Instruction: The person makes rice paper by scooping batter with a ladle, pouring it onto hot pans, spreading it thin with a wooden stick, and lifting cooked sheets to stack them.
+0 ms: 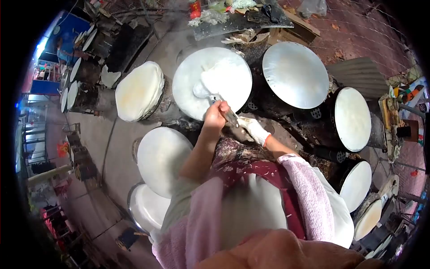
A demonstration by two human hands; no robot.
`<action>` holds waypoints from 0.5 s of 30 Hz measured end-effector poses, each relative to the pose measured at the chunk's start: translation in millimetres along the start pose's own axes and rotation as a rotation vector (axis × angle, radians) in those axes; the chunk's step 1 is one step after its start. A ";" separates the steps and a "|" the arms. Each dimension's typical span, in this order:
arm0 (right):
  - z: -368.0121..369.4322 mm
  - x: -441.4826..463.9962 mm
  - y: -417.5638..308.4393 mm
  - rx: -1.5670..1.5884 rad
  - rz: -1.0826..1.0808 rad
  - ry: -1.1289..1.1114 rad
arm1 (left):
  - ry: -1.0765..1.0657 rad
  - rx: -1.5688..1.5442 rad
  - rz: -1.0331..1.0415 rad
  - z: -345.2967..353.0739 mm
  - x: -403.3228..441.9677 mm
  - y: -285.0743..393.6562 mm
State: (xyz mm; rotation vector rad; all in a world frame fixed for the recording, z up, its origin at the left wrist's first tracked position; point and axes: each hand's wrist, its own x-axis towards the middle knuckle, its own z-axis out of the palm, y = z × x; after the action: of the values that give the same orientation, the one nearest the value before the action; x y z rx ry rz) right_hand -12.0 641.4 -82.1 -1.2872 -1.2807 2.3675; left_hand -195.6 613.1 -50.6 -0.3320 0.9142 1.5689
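Note:
My bare left hand (216, 115) is wrapped round the handle of a long-handled tool (201, 91) with a pale, rounded head. That head is over a round griddle (183, 74), beside a bright white patch (224, 78), which could be batter or steam. My right hand (254, 130), in a white glove with an orange cuff, is closed at the grey lower end of the handle, near my apron. Its fingertips are partly hidden. A round griddle with a pale surface (165, 157) lies below my left forearm, and a bare metallic one (295, 74) stands to the right.
A stack of thin, pale round sheets (139, 92) sits to the left. More round plates (353, 119) stand tilted along the right, by dark stove bodies. A dark board (237, 24) at the back holds bags and a red container (195, 8). Wire fencing crosses the upper right.

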 end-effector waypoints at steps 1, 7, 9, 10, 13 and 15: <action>-4.7 -8.0 -15.6 0.050 0.080 -0.005 | -0.319 -0.332 -0.122 -4.7 -6.1 12.5; -69.8 24.0 -7.2 -0.159 -0.232 0.128 | -0.544 0.028 -0.168 -9.4 -41.4 77.2; -73.7 19.6 8.5 -0.286 -0.312 -0.072 | -0.271 0.529 0.185 52.0 -79.6 69.1; -70.1 -4.5 -12.3 -0.632 -0.341 -0.099 | -0.192 0.668 0.278 76.6 -88.8 62.7; -115.5 -32.6 -21.0 -0.415 -0.385 0.070 | -0.277 0.704 0.294 125.6 -82.0 47.4; -174.6 -53.2 -20.4 -0.134 -0.445 0.348 | -0.296 0.761 0.285 168.6 -75.0 24.4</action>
State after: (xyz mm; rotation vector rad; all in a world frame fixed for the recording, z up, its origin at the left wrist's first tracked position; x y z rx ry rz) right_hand 146.5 734.2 -80.4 -1.2218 -1.4463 1.7000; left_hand -153.5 680.7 117.7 0.5744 1.2748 1.3495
